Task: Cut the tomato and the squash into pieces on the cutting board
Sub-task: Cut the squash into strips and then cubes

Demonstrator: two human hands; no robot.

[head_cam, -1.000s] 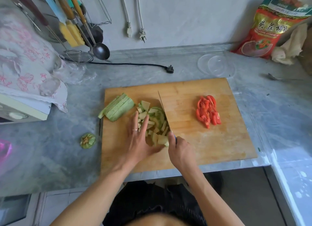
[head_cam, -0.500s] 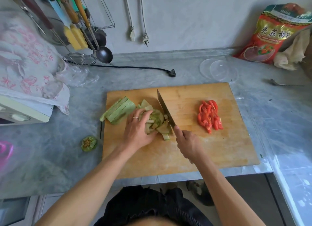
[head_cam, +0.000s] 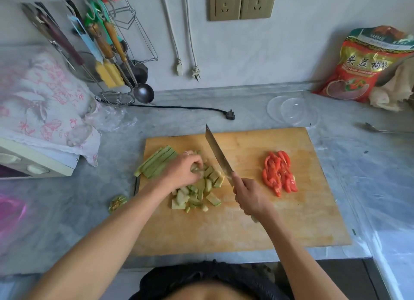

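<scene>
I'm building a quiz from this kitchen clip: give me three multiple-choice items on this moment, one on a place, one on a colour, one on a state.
1. Where do the tomato slices lie?
A. on the cutting board's right part
B. on the counter
C. in the clear lid

2. What colour is the bag by the wall?
A. blue
B. mostly red
C. white

3. What is the right hand doing?
A. lying flat
B. pressing the squash
C. gripping the knife

Key: 1 A, the slices sit on the cutting board, right of the knife; 2 B, the bag is red with a green top; 3 C, its fingers wrap the handle, while the left hand holds squash pieces.
</scene>
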